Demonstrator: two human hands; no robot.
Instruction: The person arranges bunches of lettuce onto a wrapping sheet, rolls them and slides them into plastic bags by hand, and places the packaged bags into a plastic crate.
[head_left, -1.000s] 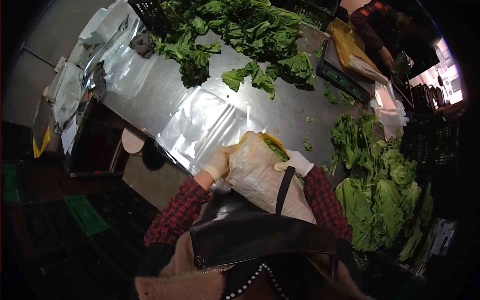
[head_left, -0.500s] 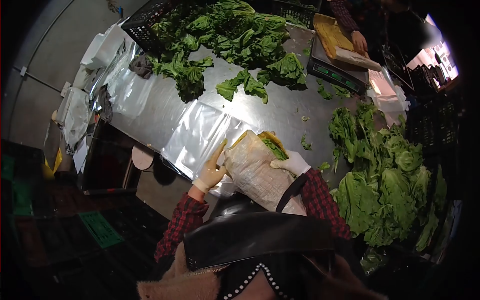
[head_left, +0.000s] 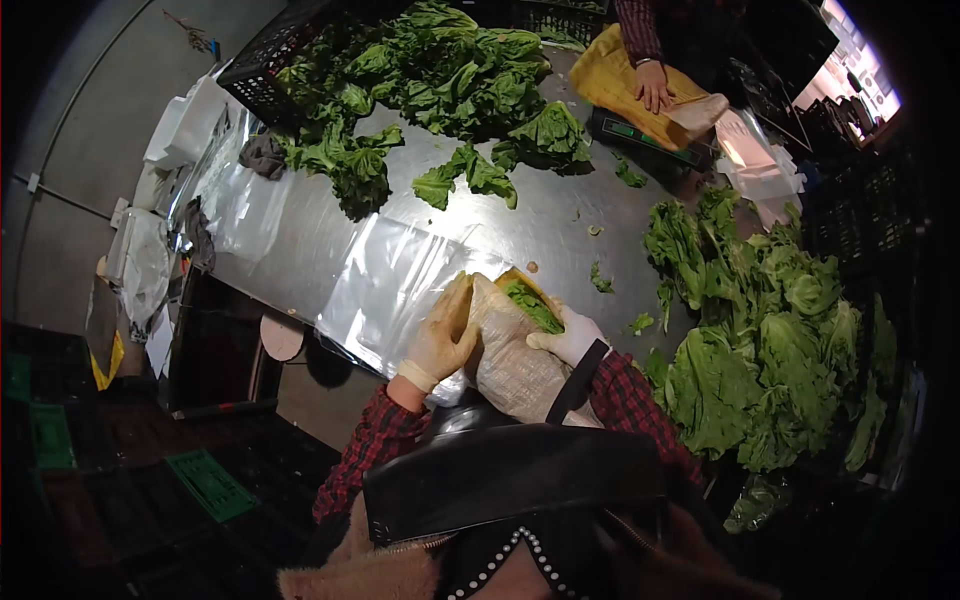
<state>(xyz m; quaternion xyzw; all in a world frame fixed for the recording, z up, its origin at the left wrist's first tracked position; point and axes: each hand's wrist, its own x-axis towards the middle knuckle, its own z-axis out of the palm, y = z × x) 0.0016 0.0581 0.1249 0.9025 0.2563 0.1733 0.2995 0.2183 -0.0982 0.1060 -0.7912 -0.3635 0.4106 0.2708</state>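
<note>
A whitish woven wrap [head_left: 515,365] with a yellow inner side is rolled around green lettuce leaves [head_left: 533,305] at the table's near edge, against my front. My right hand [head_left: 575,337], in a pale glove, grips the wrap's right side, thumb on top near the opening. On the other side, my left hand [head_left: 440,325], gloved too, touches the wrap's left edge with fingers stretched and thumb apart. Beneath and beyond that hand lies a stack of clear plastic bags [head_left: 375,280].
Lettuce heaps lie at the back [head_left: 450,75] and at the right [head_left: 770,350]. A black crate [head_left: 262,65] stands back left. Across the table, a co-worker's hand [head_left: 652,87] rests on a yellow wrap [head_left: 612,82] above a scale [head_left: 640,135]. Loose leaf bits dot the metal table [head_left: 560,225].
My left hand has moved in against the wrap's left edge, its fingers closer together. The wrap's opening looks narrower. The co-worker's yellow wrap has been folded over on the scale.
</note>
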